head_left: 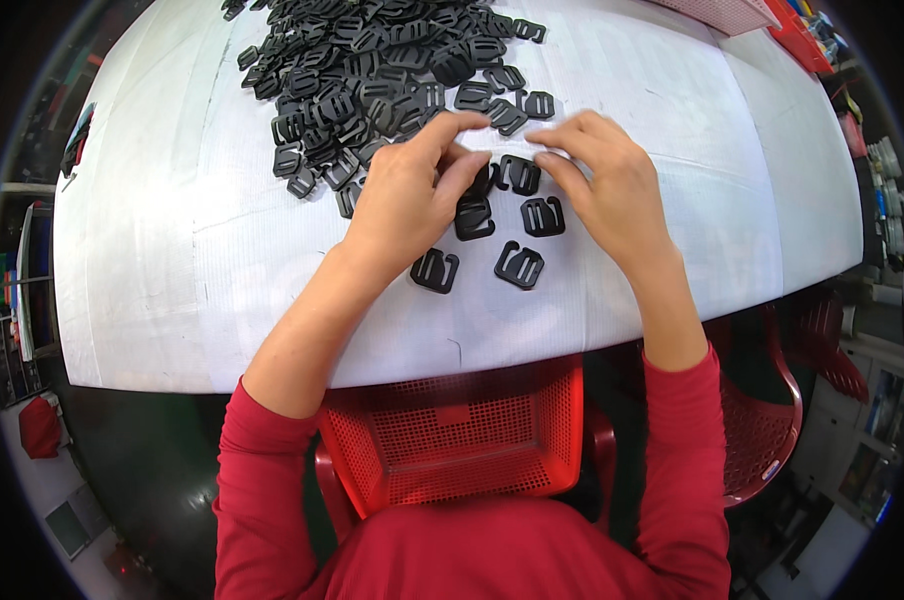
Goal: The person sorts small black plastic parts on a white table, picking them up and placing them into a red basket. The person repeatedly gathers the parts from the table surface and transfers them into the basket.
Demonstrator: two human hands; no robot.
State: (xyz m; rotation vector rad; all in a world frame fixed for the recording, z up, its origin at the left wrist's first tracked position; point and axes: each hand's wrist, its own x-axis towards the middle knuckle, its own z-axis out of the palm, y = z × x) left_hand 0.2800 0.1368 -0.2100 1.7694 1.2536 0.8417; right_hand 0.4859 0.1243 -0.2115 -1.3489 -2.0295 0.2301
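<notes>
My left hand (412, 190) hovers at the near right edge of a heap of black plastic strap buckles (372, 75). Its thumb and forefinger are apart, with nothing visible between them. Across a small gap, my right hand (612, 180) has its fingers bent and the fingertips slightly separated, seemingly without anything in them. Below and between the hands lie several separate hook-ended buckles: one buckle (519, 175) by the right thumb, another (543, 216) below it, and a tilted one (519, 265) nearer me. The left hand partly covers a buckle (474, 218); one more (434, 270) rests closer to my left forearm.
A white-covered table (222, 300) carries the heap. Between me and the table edge sits a red perforated basket (452, 445). At the far right stand a pink basket (722, 12) and a red tray (804, 38). A dark red plastic chair (757, 430) is at the right.
</notes>
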